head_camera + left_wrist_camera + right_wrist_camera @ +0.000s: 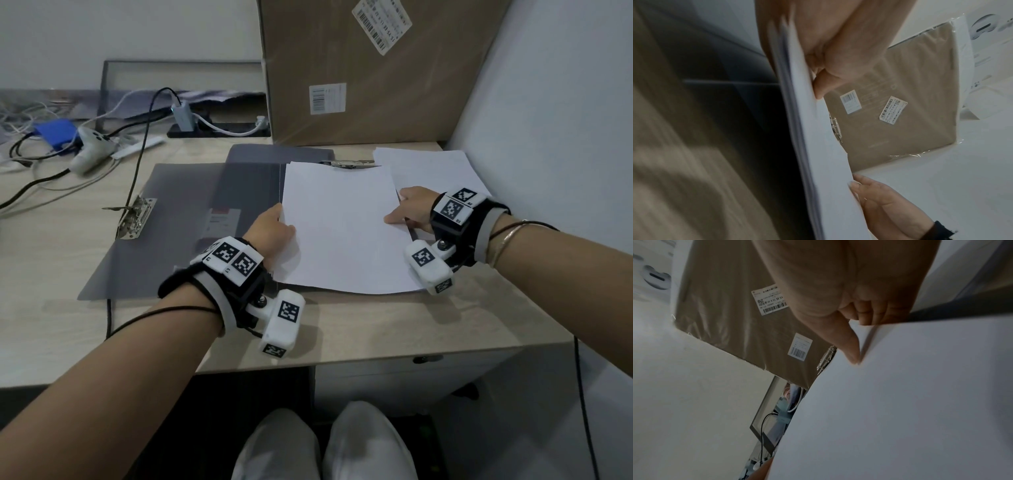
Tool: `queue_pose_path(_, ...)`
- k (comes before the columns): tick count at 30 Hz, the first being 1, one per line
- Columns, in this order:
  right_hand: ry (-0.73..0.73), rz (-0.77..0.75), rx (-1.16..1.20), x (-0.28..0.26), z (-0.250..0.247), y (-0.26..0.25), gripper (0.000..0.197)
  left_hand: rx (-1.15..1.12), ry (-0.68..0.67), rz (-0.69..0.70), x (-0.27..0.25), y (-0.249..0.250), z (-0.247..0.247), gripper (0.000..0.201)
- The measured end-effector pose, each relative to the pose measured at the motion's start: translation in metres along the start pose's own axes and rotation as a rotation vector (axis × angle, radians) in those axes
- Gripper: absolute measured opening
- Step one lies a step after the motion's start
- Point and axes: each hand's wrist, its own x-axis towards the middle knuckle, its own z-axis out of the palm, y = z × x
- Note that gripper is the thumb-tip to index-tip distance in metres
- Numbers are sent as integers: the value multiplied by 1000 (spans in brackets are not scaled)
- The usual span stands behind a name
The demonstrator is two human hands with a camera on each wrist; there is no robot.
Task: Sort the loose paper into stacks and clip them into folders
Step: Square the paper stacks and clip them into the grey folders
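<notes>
A stack of white paper [342, 229] lies over an open grey folder [250, 178], its top edge near the folder's metal clip [351, 164]. My left hand [270, 228] grips the stack's left edge, thumb on top, fingers underneath. My right hand [409, 212] pinches the right edge with the thumb on the top sheet. In the left wrist view the paper stack [818, 146] stands edge-on under the thumb of my left hand [820, 87]. In the right wrist view the thumb of my right hand [853, 352] presses the paper stack [900, 402]. A second grey folder [164, 226] with a lever clip [135, 217] lies open to the left.
More loose white sheets [435, 168] lie at the back right by the wall. A large cardboard box [359, 68] stands behind the folders. Cables [37, 171], a blue box [56, 133] and a white controller [89, 147] crowd the back left. The desk's front edge [342, 356] is close.
</notes>
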Motion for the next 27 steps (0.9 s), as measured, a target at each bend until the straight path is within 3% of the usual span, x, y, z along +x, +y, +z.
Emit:
queue_pose_path(3,19,-37,110,12,-3,12,78,-11,9,17,0,2,1,22)
queue_pose_path(4,23,-56,147,17,-3,18,72,-9,16,19,0,2,2,23)
queue_pose_path(6,34,-40,204,3,-2,14,33,-35,14,1,-1,4,3,27)
queue_pose_path(7,39,-37,226,1,-2,14,26,-61,5,-13,-2,6,4,29)
queue_pose_path(10,44,-40,260,-2,0,13,34,-74,-30,-44,-2,9,5,38)
queue_pose_path(13,-6,-70,313,-6,0,12,23,-141,-67,-51,-3,9,2,60)
queue_pose_path(15,9,-43,299,-15,0,13,64,-167,-65,-56,9,-5,1,83)
queue_pose_path(16,17,-57,294,-18,-1,15,69,-164,-69,-46,3,0,0,84)
queue_pose_path(19,53,-58,299,-29,-6,27,60,-201,-49,-31,-22,14,-3,68)
queue_pose_path(21,57,-67,297,-34,-7,37,57,-173,-113,-8,-25,7,-7,71)
queue_pose_path(25,-17,-59,372,-45,-5,54,55,39,-297,-14,-31,-8,-15,129)
queue_pose_path(27,-34,-51,431,-50,-2,57,56,222,-334,-31,-47,1,-17,130)
